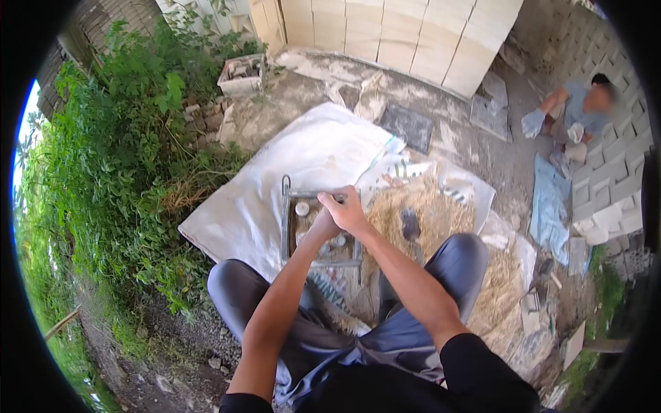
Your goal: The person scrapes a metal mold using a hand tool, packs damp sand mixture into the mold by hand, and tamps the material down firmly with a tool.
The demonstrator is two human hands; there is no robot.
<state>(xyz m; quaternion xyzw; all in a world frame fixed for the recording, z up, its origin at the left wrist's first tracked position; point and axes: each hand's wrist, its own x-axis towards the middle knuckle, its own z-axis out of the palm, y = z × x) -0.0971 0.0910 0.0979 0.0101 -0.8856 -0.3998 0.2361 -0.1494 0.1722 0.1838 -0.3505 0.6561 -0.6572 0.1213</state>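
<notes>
Closely joined, two bare hands meet above a rectangular frame (286, 230), the right hand (350, 210) lapped over the left hand (325, 224); the fingers fold inward, and whether anything is pinched between them cannot be told. Directly beneath the grip, the frame lies on a white woven sack (317, 148), its narrow grey bars apparently stiff and probably weighty, likely gritty rather than slick, and best held by two opposite sides. Within it, left of the grip, sits a small pale round piece (302, 208), perhaps brittle. Right of the grip, a dark flat-bladed tool (410, 224) rests on loose tan sand (447, 213). Beyond the grip lie a dark square slab (407, 128) and smooth pale wall panels (385, 31); far left, leafy plants (124, 138); far right, a gloved co-worker (582, 103) is low down near a rumpled blue sheet (549, 206) and wedge-patterned blocks (613, 179)
</notes>
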